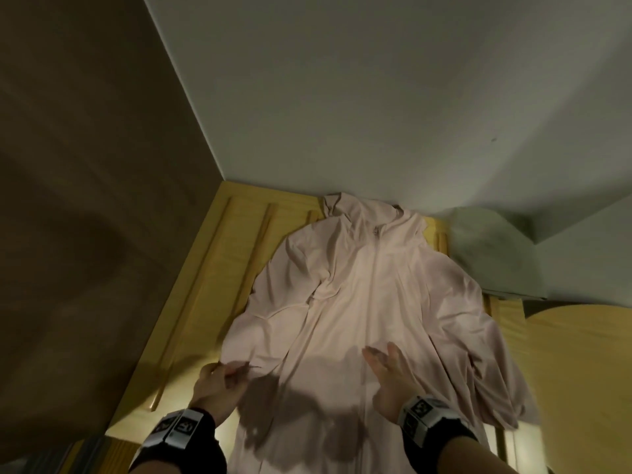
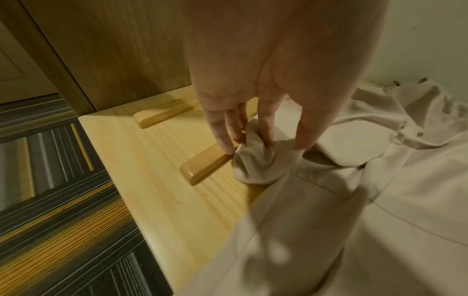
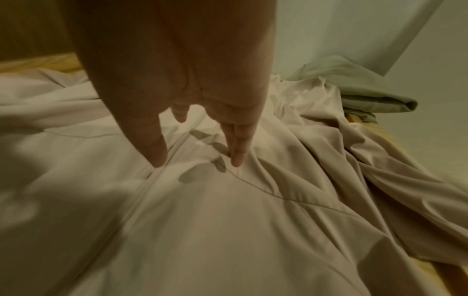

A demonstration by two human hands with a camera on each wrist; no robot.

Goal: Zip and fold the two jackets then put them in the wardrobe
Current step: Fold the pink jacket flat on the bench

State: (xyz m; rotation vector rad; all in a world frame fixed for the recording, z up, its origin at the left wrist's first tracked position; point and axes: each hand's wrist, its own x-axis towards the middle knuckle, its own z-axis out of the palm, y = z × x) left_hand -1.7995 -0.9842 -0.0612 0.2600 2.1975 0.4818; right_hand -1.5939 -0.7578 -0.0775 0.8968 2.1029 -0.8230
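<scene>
Fabric of a pale pink zip-front jacket (image 1: 369, 302) lies spread front-up on a light yellow wooden slatted surface (image 1: 212, 268), collar at the far end against the white wall (image 1: 376, 97) and zip closed up to the collar. At the near left, the left hand (image 1: 219, 381) pinches a bunched bit of the jacket's left edge — fingers (image 2: 268, 128) curled into the cloth. Near the zip line, the right hand (image 1: 386, 374) hovers with fingers (image 3: 239, 150) straight and relaxed, holding nothing. A folded pale green garment (image 1: 492, 254) sits at the far right, just beside the jacket.
</scene>
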